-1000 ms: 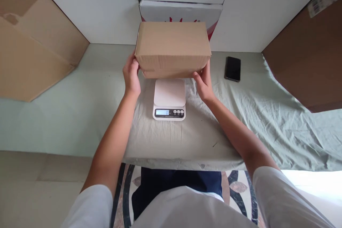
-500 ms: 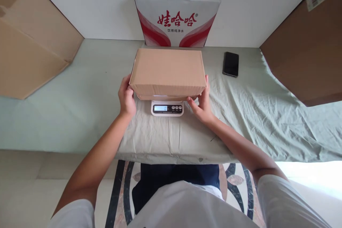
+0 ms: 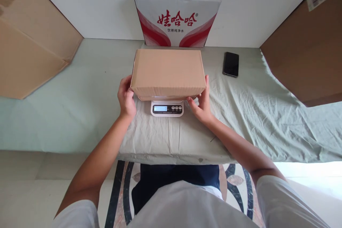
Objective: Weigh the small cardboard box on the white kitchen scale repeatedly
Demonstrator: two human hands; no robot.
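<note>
A closed brown cardboard box point(image 3: 169, 69) is held level between both my hands, over a white digital scale point(image 3: 167, 114). My left hand point(image 3: 126, 97) grips its near left corner, thumb in front and fingers along the side. At the lower right corner, my right hand point(image 3: 201, 102) has its thumb on the front edge and its fingers up the side. Only the front strip of the scale shows, with its lit display and round buttons; the box hides the platform. I cannot tell how fully the box rests on it.
A white and red carton point(image 3: 177, 19) stands behind the box against the white wall. To the right a black phone point(image 3: 231, 64) lies on the pale green cloth point(image 3: 98, 114). Large cardboard boxes flank the table, one left point(image 3: 34, 42) and one right point(image 3: 307, 50).
The box has levelled and shifted very slightly, its left front corner a little lower. The scale's reading has changed from 0 to another digit. My hands keep nearly the same grip.
</note>
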